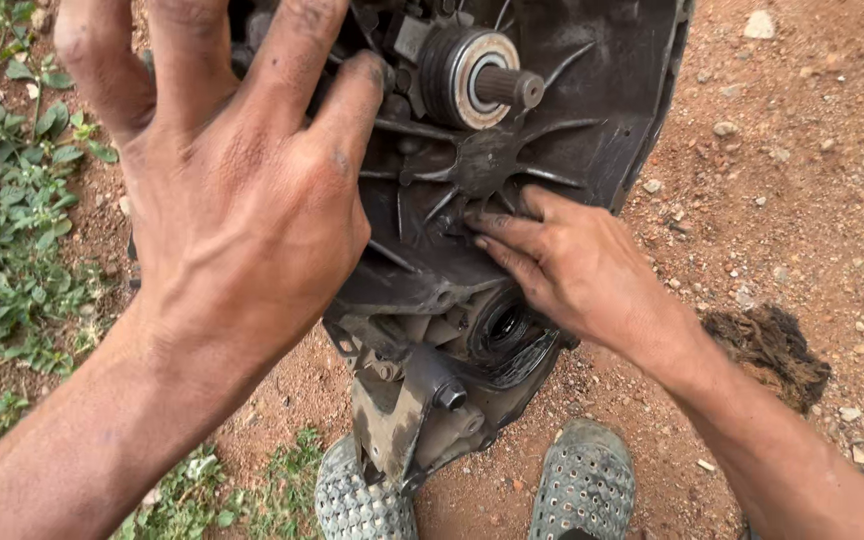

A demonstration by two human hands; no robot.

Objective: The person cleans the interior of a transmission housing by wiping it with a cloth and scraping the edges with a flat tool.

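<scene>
A dark, greasy metal engine casing (592,110) with ribbed inner walls stands upright on reddish dirt. A round bearing with a short splined shaft (482,75) sticks out near its top. My left hand (222,190) is close to the camera, fingers spread and curled over the casing's upper left side, fingertips touching the metal. My right hand (572,265) lies flat on the ribbed hub in the casing's middle, fingertips pressed at the ribs. Below it sits a round opening with a seal (500,325) and a bolt head (450,395).
Two grey perforated clogs (580,480) stand on the dirt right below the casing. Green weeds (12,220) line the left edge. A dark clump of fibrous debris (777,350) lies at the right, with small stones scattered over the ground.
</scene>
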